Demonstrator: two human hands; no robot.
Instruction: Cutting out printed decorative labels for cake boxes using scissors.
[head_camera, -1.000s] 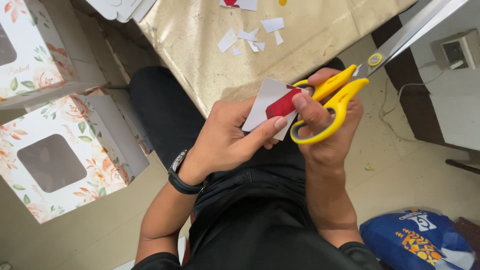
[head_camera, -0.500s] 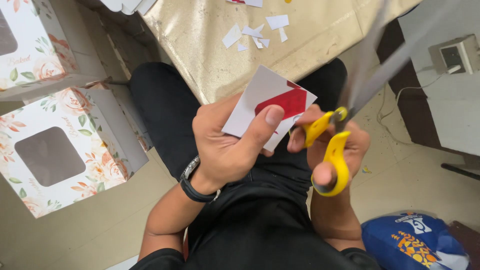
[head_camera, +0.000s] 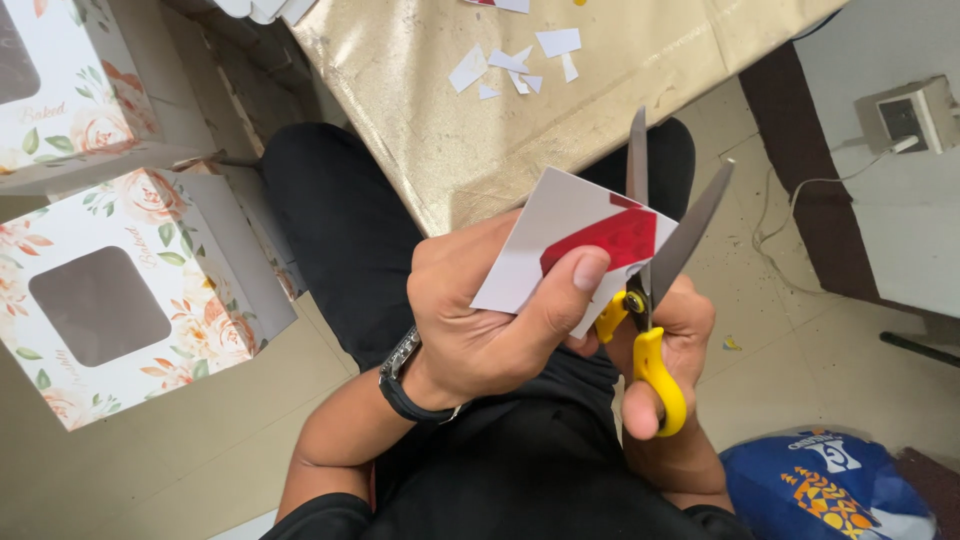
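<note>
My left hand (head_camera: 490, 320) pinches a white paper piece with a red printed shape (head_camera: 575, 245), thumb pressed on the red part. A black watch sits on that wrist. My right hand (head_camera: 670, 345) grips yellow-handled scissors (head_camera: 655, 290), held upright. Their steel blades are spread apart and straddle the paper's right edge. Both hands hover over my lap, just in front of the gold-covered table (head_camera: 420, 120).
Small white paper scraps (head_camera: 515, 65) lie on the gold table top. Two floral cardboard boxes with windows (head_camera: 120, 290) stand on the floor at left. A blue printed bag (head_camera: 825, 485) lies at lower right. A wall socket with a cable (head_camera: 905, 115) is at right.
The scissors swung from pointing up-right to nearly upright, and the blades opened onto the paper's edge. My left hand turned the paper so that the red shape faces up.
</note>
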